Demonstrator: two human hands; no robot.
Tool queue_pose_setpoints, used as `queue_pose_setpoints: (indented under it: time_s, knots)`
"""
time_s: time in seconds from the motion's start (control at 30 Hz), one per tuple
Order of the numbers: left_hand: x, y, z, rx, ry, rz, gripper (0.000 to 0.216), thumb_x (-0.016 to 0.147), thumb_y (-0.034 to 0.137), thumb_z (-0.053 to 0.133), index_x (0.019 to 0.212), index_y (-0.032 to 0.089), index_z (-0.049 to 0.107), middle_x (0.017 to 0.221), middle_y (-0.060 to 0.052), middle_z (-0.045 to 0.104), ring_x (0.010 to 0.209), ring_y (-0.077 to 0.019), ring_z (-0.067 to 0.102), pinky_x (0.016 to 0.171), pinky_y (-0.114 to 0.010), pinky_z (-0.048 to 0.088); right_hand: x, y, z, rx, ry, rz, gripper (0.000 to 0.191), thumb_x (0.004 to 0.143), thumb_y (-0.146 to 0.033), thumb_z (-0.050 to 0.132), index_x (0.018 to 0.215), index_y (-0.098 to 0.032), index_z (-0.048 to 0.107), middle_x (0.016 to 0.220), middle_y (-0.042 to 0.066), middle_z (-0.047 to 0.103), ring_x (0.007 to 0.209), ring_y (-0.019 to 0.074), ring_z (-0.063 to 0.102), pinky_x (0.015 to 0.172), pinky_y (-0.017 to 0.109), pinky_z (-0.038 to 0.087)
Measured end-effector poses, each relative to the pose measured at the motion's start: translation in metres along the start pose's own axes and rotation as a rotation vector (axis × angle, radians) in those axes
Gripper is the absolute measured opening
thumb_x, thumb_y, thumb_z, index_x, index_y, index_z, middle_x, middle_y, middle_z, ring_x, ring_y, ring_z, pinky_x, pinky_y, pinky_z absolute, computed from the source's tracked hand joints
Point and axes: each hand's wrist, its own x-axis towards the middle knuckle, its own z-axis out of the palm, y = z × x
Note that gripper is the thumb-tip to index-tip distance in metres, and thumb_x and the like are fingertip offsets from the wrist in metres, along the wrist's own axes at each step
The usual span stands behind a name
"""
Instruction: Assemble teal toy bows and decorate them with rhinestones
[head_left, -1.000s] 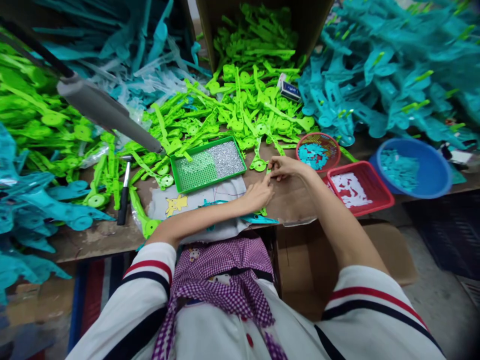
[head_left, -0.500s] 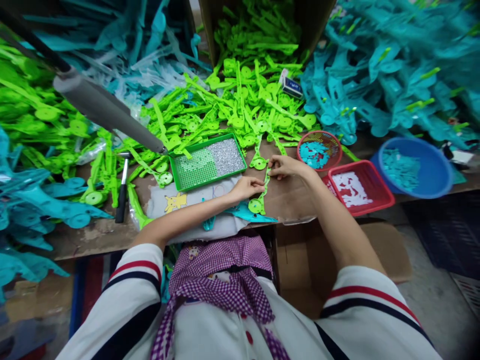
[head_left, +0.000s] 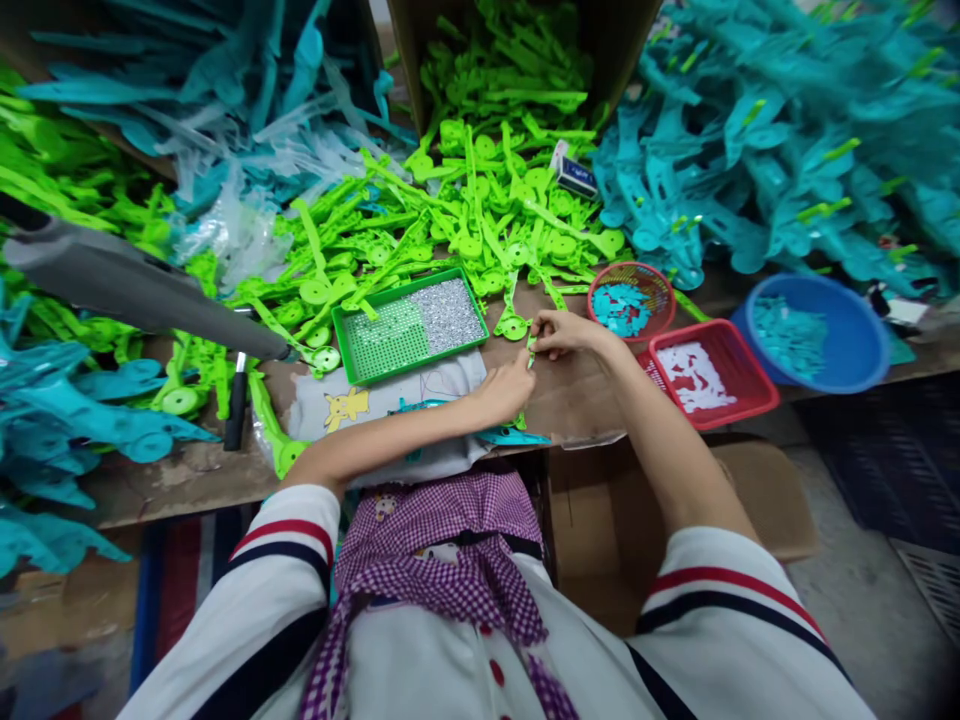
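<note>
Remote view: both bare hands meet near the front of the brown bench point(head_left: 589, 405), on one slim lime-green plastic part with a rounded end point(head_left: 531, 346). My right hand point(head_left: 559, 333) pinches its upper end; my left hand point(head_left: 505, 388) closes fingers over its middle. Can't tell if anything tiny sits between fingertips. Part's lower end shows below the left hand, over a flat, pointed turquoise plastic piece point(head_left: 519, 438); touching or not, unclear. Risks, my judgement: a loose left-hand grip could let the part twist, as only a narrow strip is held; right fingertips pressing off-centre could bend it or slip. Left forearm crosses a grey cloth with a yellow cartoon print point(head_left: 309, 405), so a sweep could drag it. Just beyond, a shallow green perforated plastic tray point(head_left: 375, 355) carries small silver metal bits point(head_left: 451, 315); a knock from the left hand could scatter them. Right elbow swinging outward could catch the red rectangular plastic basket point(head_left: 754, 385) of white pieces. The heaped lime-green plastic parts point(head_left: 480, 225) beyond could slide in if bumped, mixing with the held one.
</note>
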Motion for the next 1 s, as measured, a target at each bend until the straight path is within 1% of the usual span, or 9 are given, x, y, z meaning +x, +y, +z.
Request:
queue_pose_setpoints:
  time_s: [0.13, 0.27, 0.33, 0.43, 0.5, 0.63, 0.73, 0.93, 1.0]
  knots:
    - [-0.003, -0.018, -0.009, -0.073, -0.020, -0.003, 0.028, 0.093, 0.017, 0.055, 0.115, 0.018, 0.072, 0.103, -0.012, 0.063, 0.096, -0.0276, 0.064, 0.090, -0.041, 0.049, -0.002, -0.002, 0.000, -0.004, 0.003, -0.001, 0.034, 0.072, -0.023, 0.084, 0.088, -0.021, 0.053, 0.059, -0.009, 0.057, 0.045, 0.0106, 0.061, 0.042, 0.019, 0.038]
    - [-0.002, -0.027, -0.011, -0.319, 0.014, -0.094, 0.028, 0.090, 0.020, 0.062, 0.116, 0.016, 0.072, 0.085, -0.004, 0.071, 0.078, -0.0181, 0.065, 0.079, -0.033, 0.050, -0.005, -0.004, 0.000, -0.012, 0.008, 0.007, 0.033, 0.074, -0.024, 0.083, 0.090, -0.021, 0.055, 0.061, -0.007, 0.061, 0.047, 0.0112, 0.063, 0.043, 0.020, 0.038]
    - [-0.001, -0.028, -0.010, -0.424, 0.045, -0.154, 0.024, 0.086, 0.019, 0.068, 0.108, 0.013, 0.073, 0.080, -0.003, 0.072, 0.071, -0.0144, 0.064, 0.073, -0.028, 0.049, -0.006, -0.005, 0.000, 0.003, 0.012, 0.007, 0.033, 0.074, -0.025, 0.083, 0.089, -0.021, 0.055, 0.061, -0.007, 0.061, 0.047, 0.0109, 0.062, 0.043, 0.020, 0.039]
    - [0.000, -0.029, -0.008, -0.493, 0.078, -0.228, 0.012, 0.079, 0.021, 0.076, 0.086, 0.012, 0.074, 0.071, -0.002, 0.071, 0.064, -0.0120, 0.061, 0.065, -0.024, 0.045, -0.007, -0.005, 0.000, 0.017, 0.001, -0.006, 0.033, 0.074, -0.025, 0.084, 0.088, -0.021, 0.054, 0.060, -0.008, 0.059, 0.046, 0.0102, 0.061, 0.042, 0.020, 0.037]
    - [0.003, -0.030, -0.007, -0.523, 0.077, -0.263, 0.013, 0.076, 0.023, 0.078, 0.075, 0.012, 0.071, 0.065, 0.000, 0.068, 0.060, -0.0109, 0.059, 0.061, -0.023, 0.042, -0.006, -0.004, -0.001, 0.018, -0.009, -0.009, 0.034, 0.073, -0.026, 0.084, 0.088, -0.021, 0.055, 0.061, -0.008, 0.059, 0.046, 0.0104, 0.061, 0.041, 0.020, 0.036]
    - [0.012, -0.029, -0.006, -0.525, 0.072, -0.292, 0.014, 0.072, 0.019, 0.078, 0.065, 0.014, 0.066, 0.058, 0.002, 0.063, 0.054, -0.0087, 0.051, 0.055, -0.022, 0.036, -0.006, -0.002, -0.001, 0.039, -0.003, -0.013, 0.033, 0.073, -0.026, 0.085, 0.088, -0.022, 0.055, 0.062, -0.008, 0.059, 0.045, 0.0107, 0.060, 0.042, 0.021, 0.038]
    - [0.017, -0.029, -0.006, -0.480, 0.035, -0.316, 0.017, 0.070, 0.018, 0.077, 0.061, 0.015, 0.064, 0.056, 0.002, 0.062, 0.053, -0.0088, 0.049, 0.053, -0.023, 0.033, -0.007, -0.003, 0.001, 0.033, 0.004, -0.017, 0.033, 0.072, -0.025, 0.085, 0.086, -0.022, 0.055, 0.059, -0.008, 0.058, 0.045, 0.0107, 0.060, 0.042, 0.021, 0.039]
    - [0.022, -0.030, -0.006, -0.430, 0.036, -0.328, 0.018, 0.068, 0.021, 0.079, 0.066, 0.016, 0.062, 0.058, 0.003, 0.060, 0.055, -0.0099, 0.051, 0.053, -0.023, 0.033, 0.002, -0.002, -0.001, 0.034, 0.007, -0.031, 0.035, 0.069, -0.026, 0.086, 0.083, -0.023, 0.054, 0.055, -0.008, 0.057, 0.043, 0.0118, 0.059, 0.042, 0.022, 0.039]
    - [0.023, -0.031, -0.004, -0.426, 0.035, -0.323, 0.019, 0.068, 0.021, 0.080, 0.066, 0.016, 0.061, 0.058, 0.004, 0.059, 0.055, -0.0099, 0.050, 0.054, -0.023, 0.034, 0.002, 0.002, -0.002, 0.008, 0.017, -0.053, 0.032, 0.070, -0.025, 0.084, 0.083, -0.023, 0.055, 0.055, -0.008, 0.057, 0.043, 0.0122, 0.058, 0.044, 0.023, 0.039]
